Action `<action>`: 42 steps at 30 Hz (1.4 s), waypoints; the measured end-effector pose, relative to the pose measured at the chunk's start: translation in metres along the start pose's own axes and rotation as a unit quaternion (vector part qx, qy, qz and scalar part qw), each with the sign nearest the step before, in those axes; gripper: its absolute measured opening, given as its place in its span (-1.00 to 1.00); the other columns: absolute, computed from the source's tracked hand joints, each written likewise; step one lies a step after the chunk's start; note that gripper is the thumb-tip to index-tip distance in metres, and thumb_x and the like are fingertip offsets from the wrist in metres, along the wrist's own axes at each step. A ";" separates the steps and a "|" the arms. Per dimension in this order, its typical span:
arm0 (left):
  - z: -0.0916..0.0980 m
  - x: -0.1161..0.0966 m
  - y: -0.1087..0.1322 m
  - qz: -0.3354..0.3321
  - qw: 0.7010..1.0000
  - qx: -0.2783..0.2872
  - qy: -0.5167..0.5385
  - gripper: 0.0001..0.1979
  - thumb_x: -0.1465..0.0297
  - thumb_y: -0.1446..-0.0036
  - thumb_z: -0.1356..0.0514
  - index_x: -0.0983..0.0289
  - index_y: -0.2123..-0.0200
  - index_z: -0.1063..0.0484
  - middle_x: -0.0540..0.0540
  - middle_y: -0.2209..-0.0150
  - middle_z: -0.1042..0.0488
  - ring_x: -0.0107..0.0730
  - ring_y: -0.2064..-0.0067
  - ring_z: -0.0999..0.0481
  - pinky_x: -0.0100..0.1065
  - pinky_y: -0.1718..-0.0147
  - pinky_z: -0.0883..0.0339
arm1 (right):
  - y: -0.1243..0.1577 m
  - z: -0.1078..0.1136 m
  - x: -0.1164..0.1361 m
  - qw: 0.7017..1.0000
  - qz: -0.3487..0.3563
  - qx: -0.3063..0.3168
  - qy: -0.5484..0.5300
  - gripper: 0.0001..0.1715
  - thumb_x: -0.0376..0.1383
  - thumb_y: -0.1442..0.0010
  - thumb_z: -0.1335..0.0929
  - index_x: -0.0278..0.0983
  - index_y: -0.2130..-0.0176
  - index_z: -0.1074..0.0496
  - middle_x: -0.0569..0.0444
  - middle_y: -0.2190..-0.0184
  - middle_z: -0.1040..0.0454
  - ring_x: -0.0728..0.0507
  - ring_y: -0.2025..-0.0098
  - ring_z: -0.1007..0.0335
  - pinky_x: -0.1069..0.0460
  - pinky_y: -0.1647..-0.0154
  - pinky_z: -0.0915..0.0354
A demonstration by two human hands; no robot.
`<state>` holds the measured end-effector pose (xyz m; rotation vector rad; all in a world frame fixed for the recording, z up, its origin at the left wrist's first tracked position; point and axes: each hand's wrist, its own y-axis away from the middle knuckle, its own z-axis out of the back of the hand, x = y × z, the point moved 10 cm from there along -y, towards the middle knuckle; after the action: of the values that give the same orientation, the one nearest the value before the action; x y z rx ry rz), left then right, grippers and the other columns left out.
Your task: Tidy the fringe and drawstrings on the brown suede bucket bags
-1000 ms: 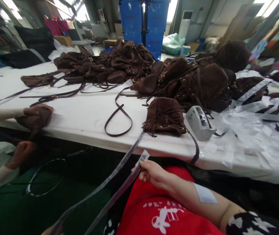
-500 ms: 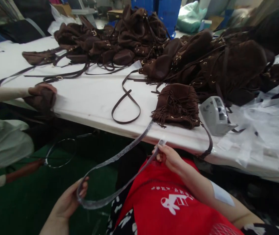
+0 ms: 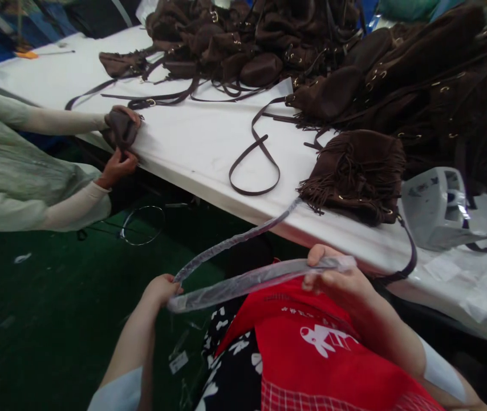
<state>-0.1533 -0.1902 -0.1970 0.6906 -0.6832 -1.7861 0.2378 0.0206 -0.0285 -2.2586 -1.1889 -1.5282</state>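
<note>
A bag strap [image 3: 235,242] in a clear plastic sleeve runs from a brown fringed handbag [image 3: 354,171] on the table, then loops out over the floor. My left hand [image 3: 163,290] is closed on the strap near the bend of the loop. My right hand [image 3: 333,277] pinches the sleeved strap near its free end, in front of the red apron [image 3: 303,319]. The handbag lies at the table's front edge, and a bare part of its strap hangs over the edge on the right.
Brown bags are heaped along the back of the white table [image 3: 175,148]. A grey tape dispenser [image 3: 434,208] and plastic sleeves [image 3: 478,274] are right of the handbag. At the left, a co-worker's hands [image 3: 119,165] hold a small brown bag [image 3: 121,128].
The view has shifted, so the table things sit farther right. The strap loop is flatter and my left hand has risen. The co-worker's second hand has come up to the small bag.
</note>
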 end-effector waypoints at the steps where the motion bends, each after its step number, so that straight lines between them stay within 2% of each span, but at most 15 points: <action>1: 0.002 0.001 -0.003 0.002 1.000 -0.006 -0.013 -0.90 0.42 0.14 -0.24 0.26 0.44 -0.45 0.12 0.48 -0.57 -0.16 0.44 -0.57 -0.33 0.53 -0.32 | 0.002 0.000 0.003 1.000 0.004 0.008 0.010 -0.56 -0.15 0.07 -0.54 -0.25 0.24 -0.40 0.05 0.46 -0.56 -0.07 0.47 -0.47 0.11 0.51 -0.31; 7: 0.005 -0.014 0.003 -0.003 0.997 -0.002 -0.080 -0.72 0.37 0.06 -0.17 0.35 0.24 -0.47 0.29 0.28 -0.58 0.01 0.27 -0.59 -0.16 0.31 -0.43 | 0.001 0.030 0.023 0.965 0.079 -0.101 0.228 -0.57 -0.03 -0.16 -0.39 -0.31 0.51 -0.42 0.10 0.69 -0.42 0.01 0.64 -0.30 0.13 0.58 -0.22; 9: 0.013 -0.058 0.024 -0.087 0.988 -0.072 -0.101 -0.56 0.28 0.01 -0.16 0.41 0.08 -0.43 0.41 0.05 -0.50 0.15 0.02 -0.50 -0.01 0.09 -0.37 | -0.002 0.032 0.022 0.954 0.077 -0.115 0.265 -0.46 0.03 -0.17 -0.36 -0.30 0.61 -0.35 0.13 0.75 -0.34 0.04 0.69 -0.21 0.14 0.62 -0.15; 11: 0.015 -0.129 0.074 -0.272 0.948 -0.148 -0.070 -0.46 0.16 -0.07 -0.11 0.38 -0.05 -0.37 0.37 -0.13 -0.37 0.11 -0.17 -0.34 0.02 -0.11 -0.22 | -0.008 0.028 0.013 0.963 0.052 -0.111 0.239 -0.43 0.10 -0.15 -0.33 -0.30 0.58 -0.33 0.15 0.75 -0.34 0.05 0.70 -0.19 0.14 0.66 -0.11; 12: 0.006 -0.164 0.106 -0.366 0.921 -0.134 -0.023 -0.46 0.12 -0.12 -0.06 0.32 -0.07 -0.36 0.30 -0.14 -0.37 0.02 -0.18 -0.33 -0.02 -0.15 -0.19 | -0.012 0.025 0.007 0.970 0.037 -0.105 0.215 -0.42 0.14 -0.15 -0.31 -0.29 0.54 -0.33 0.15 0.74 -0.35 0.04 0.71 -0.19 0.15 0.67 -0.10; 15: -0.046 -0.240 0.202 -0.539 0.835 0.066 0.093 -0.51 0.10 -0.16 -0.07 0.21 -0.08 -0.36 0.18 -0.07 -0.45 -0.13 -0.09 -0.42 -0.16 -0.10 -0.27 | -0.022 0.011 -0.008 0.983 0.011 -0.064 0.173 -0.38 0.19 -0.15 -0.26 -0.29 0.52 -0.30 0.14 0.71 -0.37 0.04 0.70 -0.21 0.15 0.67 -0.10; 19: -0.091 -0.281 0.248 -0.526 0.814 0.190 0.161 -0.66 0.09 -0.24 -0.01 0.21 0.38 -0.37 0.02 0.52 -0.43 -0.39 0.53 -0.42 -0.39 0.49 -0.32 | -0.022 0.015 -0.006 0.973 0.055 -0.081 0.208 -0.51 0.07 -0.23 -0.25 -0.30 0.36 -0.37 0.15 0.65 -0.36 0.02 0.65 -0.24 0.13 0.62 -0.17; 21: -0.097 -0.287 0.240 -0.499 0.822 0.197 0.192 -0.62 0.05 -0.23 0.00 0.20 0.46 -0.28 -0.07 0.64 -0.28 -0.49 0.67 -0.25 -0.44 0.65 -0.14 | -0.011 0.030 0.016 0.931 0.147 -0.161 0.294 -0.62 -0.08 -0.24 -0.30 -0.29 0.09 -0.38 0.13 0.54 -0.41 -0.02 0.55 -0.30 0.09 0.52 -0.27; 23: -0.098 -0.290 0.230 -0.483 0.819 0.212 0.225 -0.61 0.03 -0.21 -0.02 0.22 0.46 -0.26 -0.11 0.65 -0.23 -0.55 0.70 -0.17 -0.47 0.69 -0.04 | 0.005 0.027 0.039 0.845 0.252 -0.200 0.428 -0.51 -0.24 -0.22 -0.32 -0.24 -0.13 -0.28 0.03 0.35 -0.47 -0.09 0.35 -0.39 0.00 0.31 -0.37; 26: -0.100 -0.291 0.229 -0.471 0.808 0.253 0.248 -0.58 0.00 -0.19 -0.04 0.23 0.45 -0.26 -0.12 0.65 -0.22 -0.60 0.70 -0.13 -0.50 0.71 0.03 | 0.016 0.004 0.047 0.711 0.332 -0.168 0.596 -0.52 -0.34 -0.26 -0.27 -0.22 -0.16 -0.31 -0.10 0.16 -0.49 -0.19 0.15 -0.39 -0.10 0.11 -0.35; 29: -0.100 -0.290 0.242 -0.478 0.798 0.281 0.236 -0.56 -0.03 -0.17 -0.06 0.25 0.43 -0.29 -0.10 0.62 -0.27 -0.59 0.67 -0.19 -0.51 0.68 -0.04 | 0.021 -0.005 0.050 0.658 0.356 -0.172 0.641 -0.61 -0.36 -0.31 -0.22 -0.26 -0.09 -0.39 -0.11 0.21 -0.52 -0.19 0.21 -0.41 -0.08 0.16 -0.36; 32: -0.097 -0.290 0.251 -0.493 0.789 0.281 0.236 -0.54 -0.05 -0.15 -0.07 0.26 0.39 -0.36 -0.04 0.57 -0.36 -0.52 0.60 -0.32 -0.48 0.61 -0.19 | 0.023 -0.004 0.056 0.686 0.374 -0.197 0.592 -0.68 -0.35 -0.31 -0.22 -0.26 0.02 -0.45 -0.09 0.26 -0.54 -0.17 0.23 -0.44 -0.05 0.17 -0.35; 36: -0.098 -0.286 0.245 -0.478 0.802 0.259 0.246 -0.50 -0.08 -0.12 -0.07 0.27 0.43 -0.37 -0.01 0.58 -0.37 -0.49 0.60 -0.33 -0.46 0.61 -0.19 | 0.014 0.015 0.052 0.806 0.328 -0.247 0.427 -0.81 -0.29 -0.28 -0.27 -0.23 0.20 -0.48 -0.01 0.30 -0.55 -0.12 0.26 -0.46 -0.01 0.19 -0.35; 39: -0.097 -0.285 0.239 -0.480 0.816 0.221 0.236 -0.51 -0.07 -0.12 -0.08 0.25 0.48 -0.35 -0.04 0.62 -0.32 -0.52 0.65 -0.24 -0.46 0.65 -0.12 | -0.004 0.030 0.024 0.917 0.226 -0.234 0.232 -0.80 -0.17 -0.23 -0.32 -0.25 0.33 -0.43 0.09 0.50 -0.48 -0.04 0.49 -0.36 0.07 0.46 -0.28; 42: -0.089 -0.287 0.238 -0.499 0.811 0.178 0.247 -0.62 0.02 -0.15 -0.11 0.24 0.30 -0.40 0.01 0.51 -0.44 -0.42 0.52 -0.41 -0.42 0.51 -0.31 | -0.020 0.030 -0.008 0.974 0.119 -0.188 0.047 -0.63 -0.04 -0.10 -0.41 -0.27 0.43 -0.33 0.22 0.68 -0.30 0.06 0.67 -0.09 0.14 0.66 -0.03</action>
<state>0.1396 0.0043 -0.0446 1.9664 -0.2726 -2.2425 0.2440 0.0456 -0.0550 -2.4085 -0.6140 -1.8618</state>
